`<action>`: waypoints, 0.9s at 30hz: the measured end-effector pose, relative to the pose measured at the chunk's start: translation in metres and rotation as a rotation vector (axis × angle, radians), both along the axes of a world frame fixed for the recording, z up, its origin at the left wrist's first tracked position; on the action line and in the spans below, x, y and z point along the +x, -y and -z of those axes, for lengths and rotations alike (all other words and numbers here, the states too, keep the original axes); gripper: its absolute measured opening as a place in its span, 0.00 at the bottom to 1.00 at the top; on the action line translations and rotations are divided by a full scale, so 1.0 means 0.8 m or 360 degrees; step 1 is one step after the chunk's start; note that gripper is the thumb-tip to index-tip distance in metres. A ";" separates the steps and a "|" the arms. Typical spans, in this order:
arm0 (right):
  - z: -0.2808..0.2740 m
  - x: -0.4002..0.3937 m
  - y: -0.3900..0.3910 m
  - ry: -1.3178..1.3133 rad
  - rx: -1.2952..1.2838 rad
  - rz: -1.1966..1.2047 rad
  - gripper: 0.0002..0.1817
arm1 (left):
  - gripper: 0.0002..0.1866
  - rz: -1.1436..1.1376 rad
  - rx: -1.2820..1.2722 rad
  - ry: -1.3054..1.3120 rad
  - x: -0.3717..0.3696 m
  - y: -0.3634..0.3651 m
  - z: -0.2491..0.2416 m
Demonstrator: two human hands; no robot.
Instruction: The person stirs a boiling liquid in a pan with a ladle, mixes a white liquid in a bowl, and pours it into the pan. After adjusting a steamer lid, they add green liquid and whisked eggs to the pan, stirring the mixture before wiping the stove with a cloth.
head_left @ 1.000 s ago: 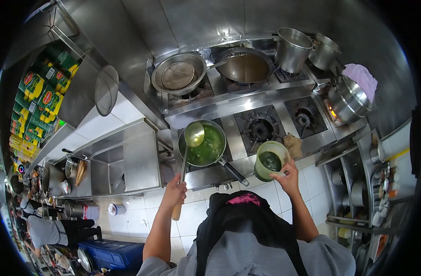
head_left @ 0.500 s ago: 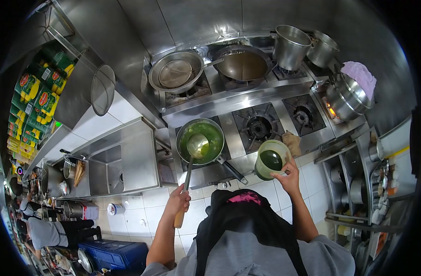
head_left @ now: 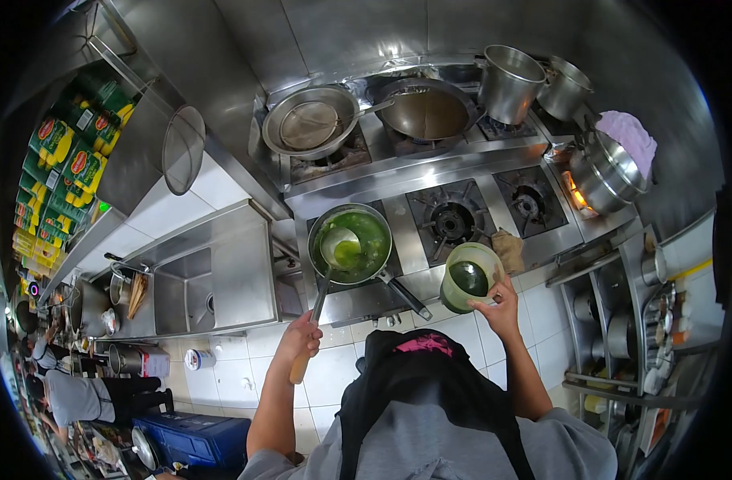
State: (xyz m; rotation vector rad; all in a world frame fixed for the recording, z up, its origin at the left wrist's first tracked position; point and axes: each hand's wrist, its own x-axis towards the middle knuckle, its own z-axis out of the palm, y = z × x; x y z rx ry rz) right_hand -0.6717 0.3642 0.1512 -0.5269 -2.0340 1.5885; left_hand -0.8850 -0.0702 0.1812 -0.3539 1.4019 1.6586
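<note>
My left hand [head_left: 300,339] is wrapped round the wooden grip of a ladle [head_left: 321,298]. The ladle's bowl is in a saucepan [head_left: 389,254] of green liquid, with some of that liquid in the bowl. The pan stands on the front left burner, its black handle [head_left: 408,299] pointing toward me and to the right. In my right hand [head_left: 500,308] is a translucent plastic container [head_left: 454,294], tilted so its dark green contents show. My thumb and fingers grip its rim and side. The container is held to the right of the pan, near the stove's front edge.
Bare burners [head_left: 452,222] lie right of the pan. Behind are a wok [head_left: 430,118], a basin with a strainer [head_left: 309,126] and steel pots [head_left: 510,84]. A flame [head_left: 575,190] burns beneath the right pot [head_left: 603,178]. A sink [head_left: 183,292] stands left; another person [head_left: 80,396] is farther off.
The ladle's bowl has shifted slightly left and up in the pan, and my left hand has moved a little left. My right hand and the container have barely moved.
</note>
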 end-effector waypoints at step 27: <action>0.006 -0.015 0.007 -0.0047 0.0058 -0.0033 0.25 | 0.11 -0.0165 0.0616 0.0390 0.014 0.024 0.012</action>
